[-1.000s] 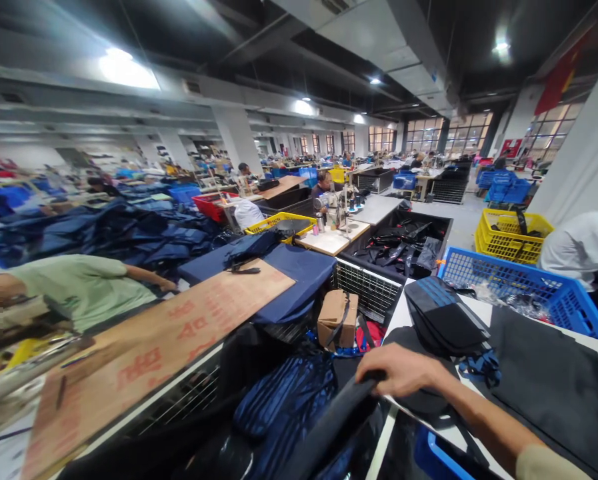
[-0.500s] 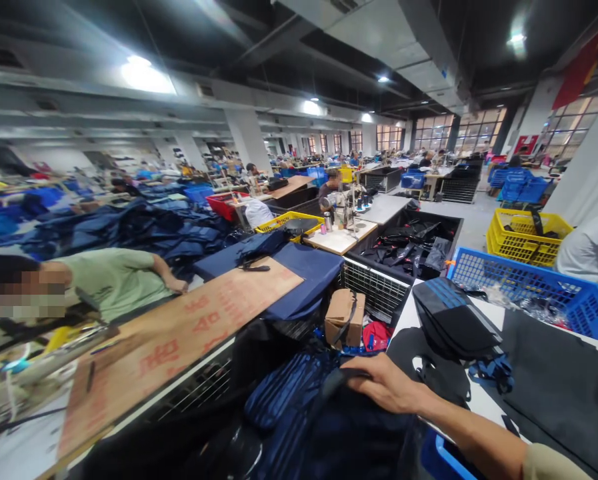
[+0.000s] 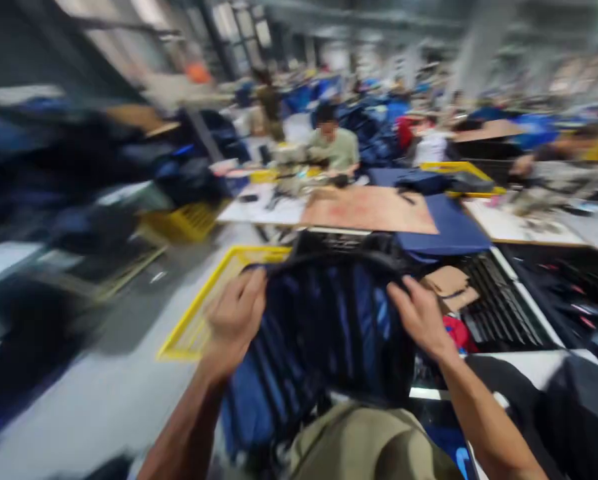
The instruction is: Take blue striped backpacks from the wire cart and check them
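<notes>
The dark blue bag is held up in front of the chest by 2 hands, above the floor and just before the cardboard-covered tabletop. The left hand is closed on its upper left edge, the right hand on its upper right edge; both grips are narrow, pinching fabric. The picture is blurred, so details cannot be told. For a good hold, the edge should probably be kept taut and level between both hands.

Single head view, blurred: looks forward and down from above the chest, close over both hands, with the workshop floor beyond.
</notes>
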A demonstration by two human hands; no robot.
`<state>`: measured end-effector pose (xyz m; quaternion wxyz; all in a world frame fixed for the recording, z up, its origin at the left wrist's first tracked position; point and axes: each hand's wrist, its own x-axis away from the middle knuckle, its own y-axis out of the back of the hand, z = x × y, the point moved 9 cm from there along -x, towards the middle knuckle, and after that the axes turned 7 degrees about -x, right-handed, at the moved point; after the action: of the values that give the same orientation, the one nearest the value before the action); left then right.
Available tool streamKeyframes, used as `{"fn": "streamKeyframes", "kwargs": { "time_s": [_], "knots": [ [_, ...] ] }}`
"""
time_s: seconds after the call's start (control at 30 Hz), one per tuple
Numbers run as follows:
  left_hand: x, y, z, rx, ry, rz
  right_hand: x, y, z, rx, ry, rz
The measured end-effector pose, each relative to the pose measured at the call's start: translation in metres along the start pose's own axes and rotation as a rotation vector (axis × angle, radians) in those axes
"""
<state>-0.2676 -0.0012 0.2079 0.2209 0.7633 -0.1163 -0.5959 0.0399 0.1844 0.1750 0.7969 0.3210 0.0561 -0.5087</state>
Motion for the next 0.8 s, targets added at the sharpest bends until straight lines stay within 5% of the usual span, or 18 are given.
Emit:
{"fn": "streamKeyframes", "kwargs": {
  "time_s": [0.17,0.27,0.37,0.43,0.5,0.57,0.67,0.8],
  "knots": [
    [-0.032,0.023,0.055,-0.332,0.053,0.056,-0.064,-0.053,0.012,-0.171,-0.040,-0.062],
    [-0.024,0.028,0.087,-0.362,0.143,0.114,-0.081,-0.122,-0.010,-0.291,-0.082,0.032],
    [0.039,0.014,0.129,-0.404,0.269,0.192,-0.075,-0.220,-0.054,-0.359,-0.174,0.210],
    [0.108,-0.011,0.151,-0.432,0.375,0.319,-0.053,-0.285,-0.095,-0.285,-0.299,0.419],
    [0.192,-0.049,0.150,-0.373,0.427,0.578,-0.023,-0.323,-0.138,-0.232,-0.404,0.538],
    [0.271,-0.079,0.121,-0.287,0.373,0.757,0.012,-0.332,-0.184,-0.177,-0.509,0.612],
    [0.359,-0.106,0.077,-0.222,0.350,0.914,0.068,-0.308,-0.250,-0.110,-0.676,0.720],
    [0.407,-0.126,0.070,-0.248,0.413,0.984,0.143,-0.249,-0.324,-0.044,-0.924,0.799]
  ]
}}
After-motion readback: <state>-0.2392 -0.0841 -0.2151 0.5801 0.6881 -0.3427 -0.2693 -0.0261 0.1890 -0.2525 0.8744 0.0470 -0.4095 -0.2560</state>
